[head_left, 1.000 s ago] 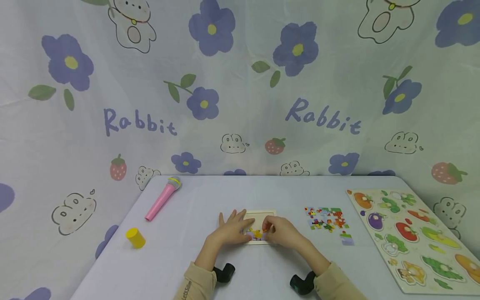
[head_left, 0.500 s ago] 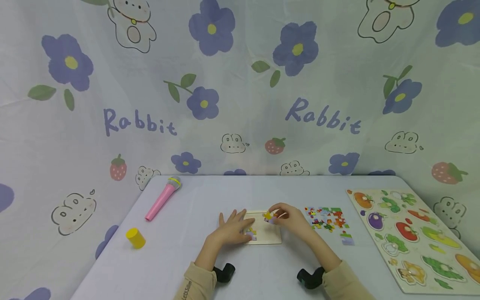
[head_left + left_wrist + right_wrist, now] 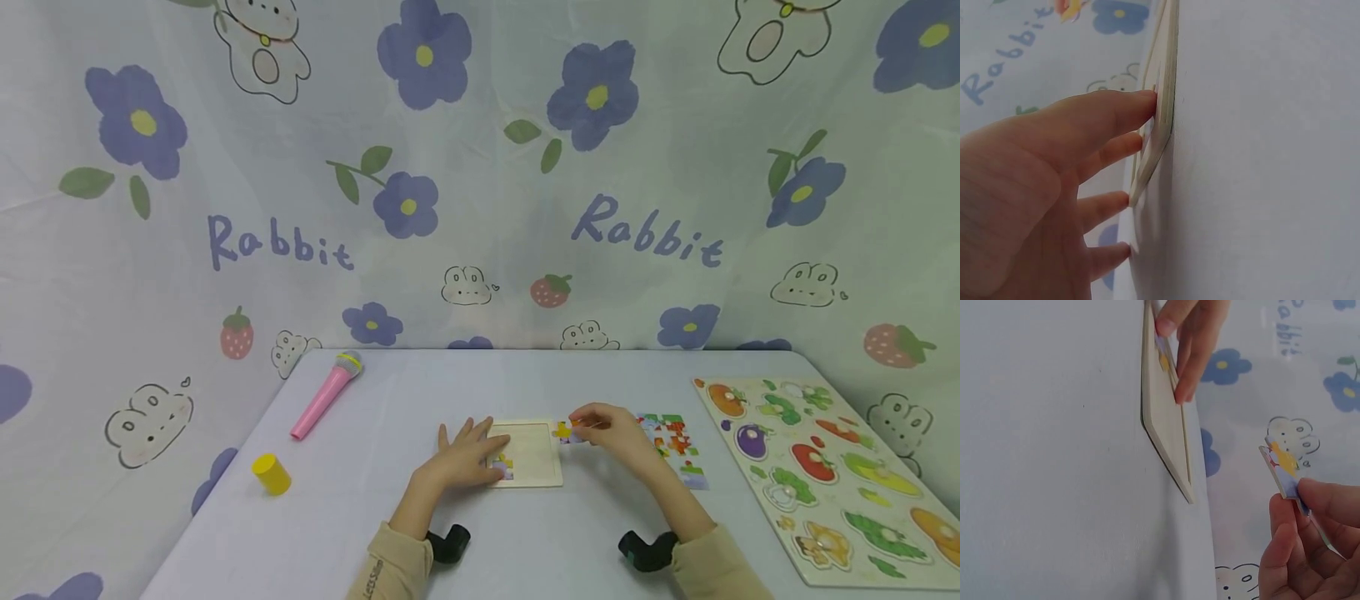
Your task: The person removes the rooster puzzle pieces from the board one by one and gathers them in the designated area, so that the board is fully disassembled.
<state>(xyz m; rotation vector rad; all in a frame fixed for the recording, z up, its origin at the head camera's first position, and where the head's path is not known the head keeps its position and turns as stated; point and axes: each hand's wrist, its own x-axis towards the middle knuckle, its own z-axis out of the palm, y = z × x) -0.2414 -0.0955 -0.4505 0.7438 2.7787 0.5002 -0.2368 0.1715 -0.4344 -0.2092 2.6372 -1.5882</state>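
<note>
A shallow wooden puzzle frame [image 3: 534, 454] lies in the middle of the table. My left hand [image 3: 459, 458] rests on its left side with fingers spread, thumb and fingertips touching it in the left wrist view. Yellow and lilac jigsaw pieces [image 3: 506, 468] sit in the frame's lower left, partly under that hand. Just right of the frame, my right hand [image 3: 617, 432] pinches a jigsaw piece [image 3: 564, 431] with a yellow figure, raised off the table in the right wrist view. A thin pale edge [image 3: 1330, 542] shows deeper among those fingers; what it belongs to is unclear.
Colourful jigsaw pieces [image 3: 673, 437] lie right of the frame, partly behind my right hand. A vegetable peg-puzzle board [image 3: 828, 483] covers the table's right side. A pink toy microphone [image 3: 324, 402] and a yellow cylinder [image 3: 272, 474] lie on the left.
My right hand has lifted the yellow-figured jigsaw piece out of the frame and carried it rightward past the frame's edge. My left hand stays in place.
</note>
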